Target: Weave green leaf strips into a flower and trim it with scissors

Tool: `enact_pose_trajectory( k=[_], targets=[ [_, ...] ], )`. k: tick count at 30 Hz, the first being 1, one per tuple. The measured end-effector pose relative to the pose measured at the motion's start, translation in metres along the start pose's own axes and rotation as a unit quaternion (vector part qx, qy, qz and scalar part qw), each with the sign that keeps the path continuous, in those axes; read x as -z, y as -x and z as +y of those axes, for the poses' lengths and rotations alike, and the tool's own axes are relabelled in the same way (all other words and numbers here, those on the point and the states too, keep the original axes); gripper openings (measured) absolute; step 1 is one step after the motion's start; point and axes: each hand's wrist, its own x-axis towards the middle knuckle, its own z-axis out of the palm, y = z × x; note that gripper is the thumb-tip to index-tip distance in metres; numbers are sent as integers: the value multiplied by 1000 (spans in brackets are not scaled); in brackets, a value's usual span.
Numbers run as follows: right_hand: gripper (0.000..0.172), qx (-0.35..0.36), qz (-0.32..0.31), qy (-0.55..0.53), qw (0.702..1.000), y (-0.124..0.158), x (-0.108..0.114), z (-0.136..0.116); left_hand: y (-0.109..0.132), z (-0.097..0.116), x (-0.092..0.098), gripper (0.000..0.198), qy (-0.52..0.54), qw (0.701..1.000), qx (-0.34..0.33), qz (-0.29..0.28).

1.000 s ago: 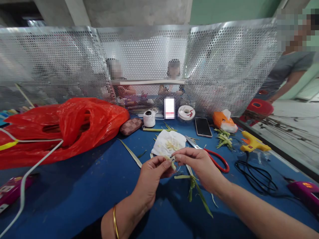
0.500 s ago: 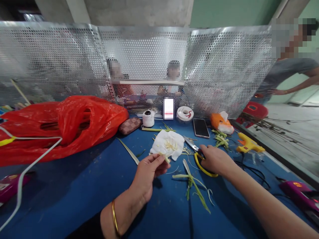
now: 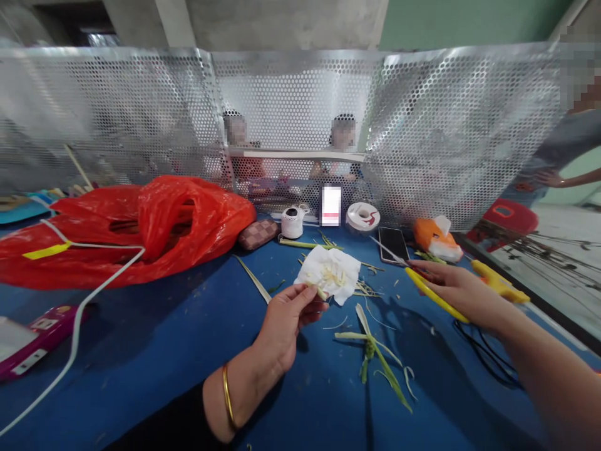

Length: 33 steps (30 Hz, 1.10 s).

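My left hand [image 3: 293, 316], with a gold bangle at the wrist, pinches a short pale green piece of plant stalk [image 3: 321, 292]. It is at the near edge of a white tissue [image 3: 352, 285] that bears pale yellowish shreds. My right hand [image 3: 462, 289] grips a pair of scissors with yellow handles [image 3: 434, 297], raised over the table's right side. The blades point to the far left, over the edge of a dark phone [image 3: 392, 243]. Between and in front of my hands lies a crossed bundle of green leaf strips [image 3: 370, 347].
A red plastic bag [image 3: 201, 210] fills the back left, with a brown checked pouch [image 3: 258, 234] beside it. Farther along stand a thread spool [image 3: 292, 224], a tape roll [image 3: 363, 216] and an orange tissue pack [image 3: 434, 237]. A yellow glue gun [image 3: 500, 282] lies right. Perforated metal screens [image 3: 300, 94] border the back.
My right hand has lifted the scissors off the table and moved right. My left hand keeps its pinch on the stalk piece. The whole view has shifted slightly.
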Motion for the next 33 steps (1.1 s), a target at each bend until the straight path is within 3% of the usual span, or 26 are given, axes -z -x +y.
enact_pose_trajectory(
  k=[1, 3, 10, 20, 33],
  targets=[
    [56, -17, -73, -95, 993, 3, -3, -7, -1, 0, 0, 21, 4, 1000, -2, 1],
    [64, -22, -116, -174, 978, 9, -13, -23, -1, 1, 1, 21, 15, 1000, -6, 5],
    [63, 106, -221, -177, 953, 31, -48, -44, -4, 4, 1, 16, 58, 997, -33, 46],
    [60, 143, -194, -23, 970, 40, -48, -55, -3, 3, 1, 22, 81, 994, -58, 49],
    [47, 138, -185, -25, 973, 48, -63, -59, -2, -8, 0, 17, 31, 999, -31, 13]
  ],
)
